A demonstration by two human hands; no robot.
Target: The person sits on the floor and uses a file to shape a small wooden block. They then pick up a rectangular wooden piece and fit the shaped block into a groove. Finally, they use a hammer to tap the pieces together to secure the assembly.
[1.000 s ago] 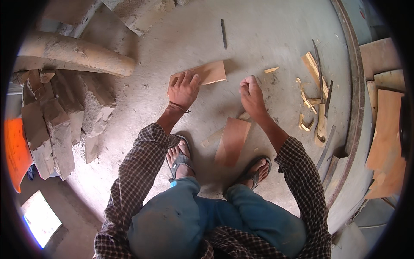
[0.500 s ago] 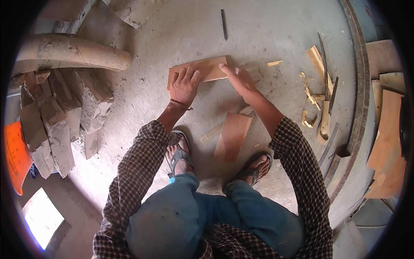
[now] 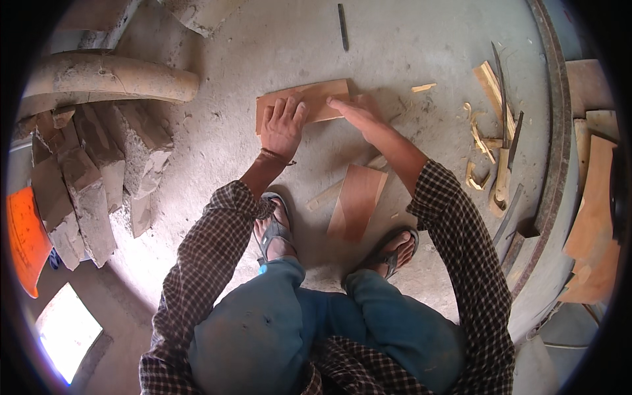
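Dusty grey floor point(image 3: 217, 151) fills the scene, twelve o'clock being the top of the view, and out at nine we've got an orange sheet point(image 3: 27, 243) bending along the rim. Next to it, rough blocks point(image 3: 90, 184) stand in a row, with a thick log point(image 3: 125, 78) above them at ten. Moving in, a sandal point(image 3: 276, 230) on the left foot sits at eight.

Now the action! At eleven, the left hand point(image 3: 282, 128) lies over a thin wooden board point(image 3: 317, 97), fingers bunched close and pressing its face. That board is on the floor, between eleven and twelve, slightly tilted. Past it, a dark bar point(image 3: 343, 27) lies at twelve, and a second board point(image 3: 357, 201) rests just right of centre, across a pale stick point(image 3: 324, 196).

Over at one, the right hand point(image 3: 364, 120) reaches in, thumb stretched over the board's right end; its fingers are blurred, so I can't tell whether they grip.

Further right, a wood chip point(image 3: 423, 87) lies between one and two, then curly shavings point(image 3: 480, 141) and a wooden-handled blade point(image 3: 502, 181) towards three. Beyond them curves a metal rail point(image 3: 561, 125), with brown panels point(image 3: 590, 204) at three.
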